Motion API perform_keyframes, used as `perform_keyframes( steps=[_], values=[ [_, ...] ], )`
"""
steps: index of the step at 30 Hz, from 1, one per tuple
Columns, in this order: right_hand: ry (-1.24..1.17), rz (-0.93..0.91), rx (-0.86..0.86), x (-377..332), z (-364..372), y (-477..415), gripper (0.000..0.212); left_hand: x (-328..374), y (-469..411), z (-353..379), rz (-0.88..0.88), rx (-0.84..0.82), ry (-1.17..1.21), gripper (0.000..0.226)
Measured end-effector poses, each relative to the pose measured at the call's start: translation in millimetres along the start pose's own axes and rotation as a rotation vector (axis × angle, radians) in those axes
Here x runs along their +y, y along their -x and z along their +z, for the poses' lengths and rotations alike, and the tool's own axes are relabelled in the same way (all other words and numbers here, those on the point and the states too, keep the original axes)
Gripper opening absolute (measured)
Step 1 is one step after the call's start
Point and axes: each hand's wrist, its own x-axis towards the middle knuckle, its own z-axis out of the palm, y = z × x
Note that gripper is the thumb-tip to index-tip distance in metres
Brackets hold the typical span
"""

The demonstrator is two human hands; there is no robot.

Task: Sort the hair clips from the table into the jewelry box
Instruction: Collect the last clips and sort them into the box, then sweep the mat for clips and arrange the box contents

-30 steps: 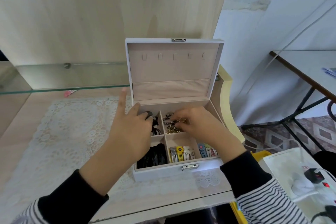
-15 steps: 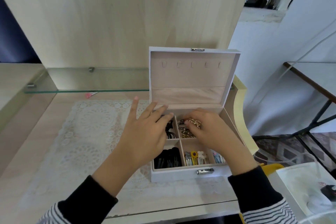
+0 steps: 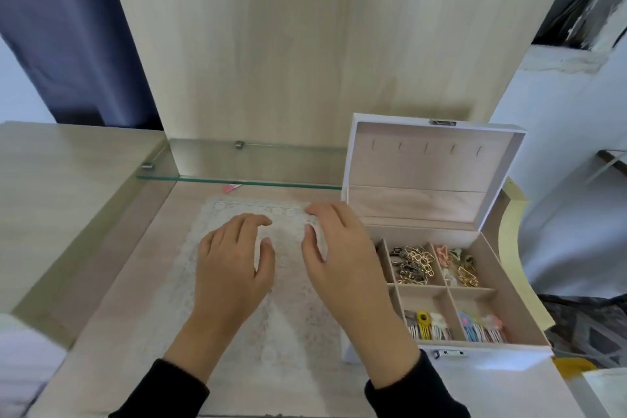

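Both hands have left the box and now sit to its left, over the lace mat [image 3: 298,332]. The left hand [image 3: 234,268] is palm down, fingers loosely curled, holding nothing. The right hand [image 3: 342,265] lies beside it, apart, fingers also loosely bent and empty, its wrist crossing the box's left edge. Whether the fingertips touch the mat cannot be told. The box [image 3: 492,360] stands open at the right of the table [image 3: 112,332], lid upright. Gold clips [image 3: 412,263] fill a rear compartment and coloured clips [image 3: 427,326] the front ones. A small pink thing [image 3: 230,187] lies under the glass shelf [image 3: 237,177]
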Motion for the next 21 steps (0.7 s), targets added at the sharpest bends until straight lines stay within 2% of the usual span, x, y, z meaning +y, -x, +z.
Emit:
perform_keyframes(
  steps=[4, 9, 14, 21],
  values=[
    [0.044, 0.029, -0.086, -19, 41, 2, 0.034, -37, 2, -1, -0.142, -0.208, -0.146, 0.043],
    [0.224, 0.173, -0.381, -20, 92, 3, 0.051, -68, 4, -3, -0.276, -0.414, -0.259, 0.070],
    [0.270, 0.207, -0.581, -9, 124, -2, 0.051, -91, 1, 5, -0.363, -0.552, -0.304, 0.060],
    [0.272, 0.228, -0.597, -3, 160, -23, 0.055, -103, -17, 15, -0.398, -0.581, -0.260, 0.061]
  ],
)
